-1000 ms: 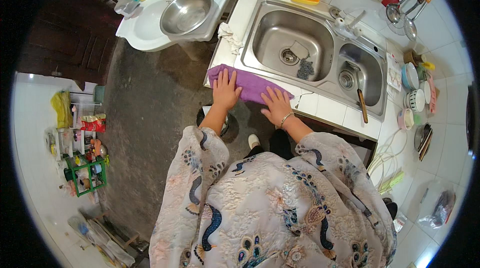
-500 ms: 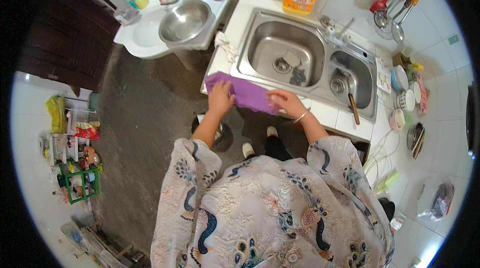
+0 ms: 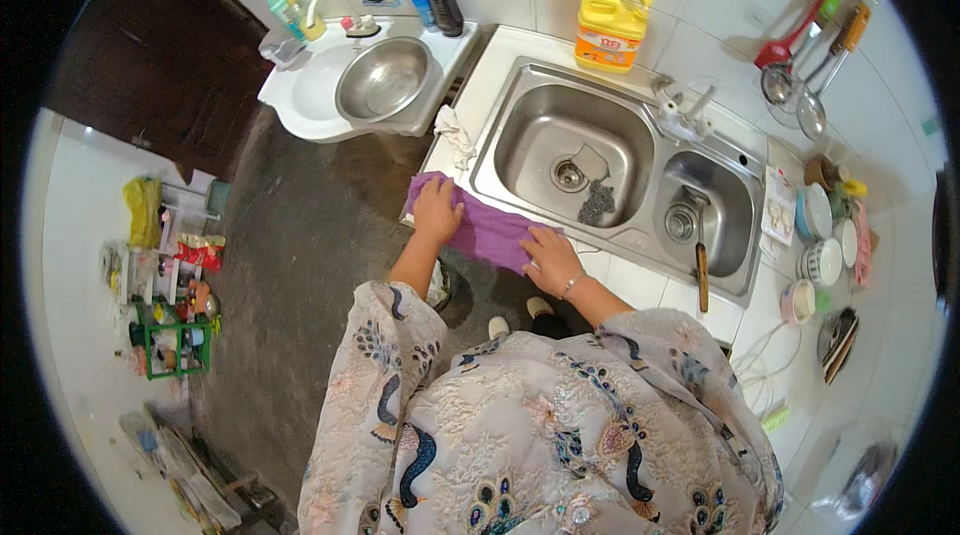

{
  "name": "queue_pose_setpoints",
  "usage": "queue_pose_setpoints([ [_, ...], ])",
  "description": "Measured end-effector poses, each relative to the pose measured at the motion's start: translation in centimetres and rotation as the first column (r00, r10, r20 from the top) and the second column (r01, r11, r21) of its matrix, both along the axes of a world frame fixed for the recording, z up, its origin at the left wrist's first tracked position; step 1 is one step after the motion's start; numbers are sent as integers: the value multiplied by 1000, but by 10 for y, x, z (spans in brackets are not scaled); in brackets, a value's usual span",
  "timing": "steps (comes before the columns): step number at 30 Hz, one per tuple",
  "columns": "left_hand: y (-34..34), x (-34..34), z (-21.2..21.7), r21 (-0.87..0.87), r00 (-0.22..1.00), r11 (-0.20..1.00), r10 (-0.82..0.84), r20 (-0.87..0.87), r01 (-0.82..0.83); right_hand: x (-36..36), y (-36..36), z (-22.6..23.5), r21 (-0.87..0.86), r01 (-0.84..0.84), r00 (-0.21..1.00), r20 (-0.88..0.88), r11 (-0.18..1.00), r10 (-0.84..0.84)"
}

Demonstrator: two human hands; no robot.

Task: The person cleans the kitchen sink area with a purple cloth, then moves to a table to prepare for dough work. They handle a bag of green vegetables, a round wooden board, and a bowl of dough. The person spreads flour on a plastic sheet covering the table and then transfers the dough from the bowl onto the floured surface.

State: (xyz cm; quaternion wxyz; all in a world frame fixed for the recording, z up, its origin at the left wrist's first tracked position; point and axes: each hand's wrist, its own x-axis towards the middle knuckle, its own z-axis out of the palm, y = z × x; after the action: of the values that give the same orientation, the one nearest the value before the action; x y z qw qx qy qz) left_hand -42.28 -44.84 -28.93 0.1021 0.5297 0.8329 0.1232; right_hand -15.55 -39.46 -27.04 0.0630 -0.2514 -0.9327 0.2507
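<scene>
A purple cloth is stretched along the front edge of the white tiled counter, its lower side hanging over the edge. My left hand holds the cloth's left part, fingers bent over its top. Toward the other end, my right hand, with a bracelet at the wrist, has its fingers on the cloth and grips it; the fingertips are partly hard to make out. Just beyond the cloth lies the double steel sink. A dark scouring pad and a pale flat piece lie in its larger basin.
A crumpled white rag sits left of the sink. A wooden-handled tool leans in the small basin. Behind stand a yellow jug and a faucet. At the left, a washbasin bears a steel bowl. Bowls line the right.
My right hand has moved left and nearer to me along the cloth, its fingers now laid over it. The cloth's right part sits lower. The whole view has shifted slightly.
</scene>
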Motion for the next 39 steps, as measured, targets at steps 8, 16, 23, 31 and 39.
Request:
queue_pose_setpoints([
  [8, -13, 31, 4, 190, 993, 982, 19, -119, 4, 6, 21, 2, -13, -92, 994, -63, 996, 91],
  [16, -39, 24, 4, 119, 979, 974, 198, -45, -191, -23, 23, 12, -10, -159, 975, -157, 987, 156],
  [23, -261, 21, 11, 4, 884, 948, 294, 362, -317, -24, -45, -15, -56, -151, 985, -92, 987, 146],
  [31, -641, 48, 69, -15, 577, 643, 697, 427, -766, -183, -331, 69, -14, -610, 744, -353, 792, 567],
  [39, -982, 99, 200, 199, 579, 548, 800, 157, -812, -306, -733, 147, -95, -953, 289, -565, 287, 773],
])
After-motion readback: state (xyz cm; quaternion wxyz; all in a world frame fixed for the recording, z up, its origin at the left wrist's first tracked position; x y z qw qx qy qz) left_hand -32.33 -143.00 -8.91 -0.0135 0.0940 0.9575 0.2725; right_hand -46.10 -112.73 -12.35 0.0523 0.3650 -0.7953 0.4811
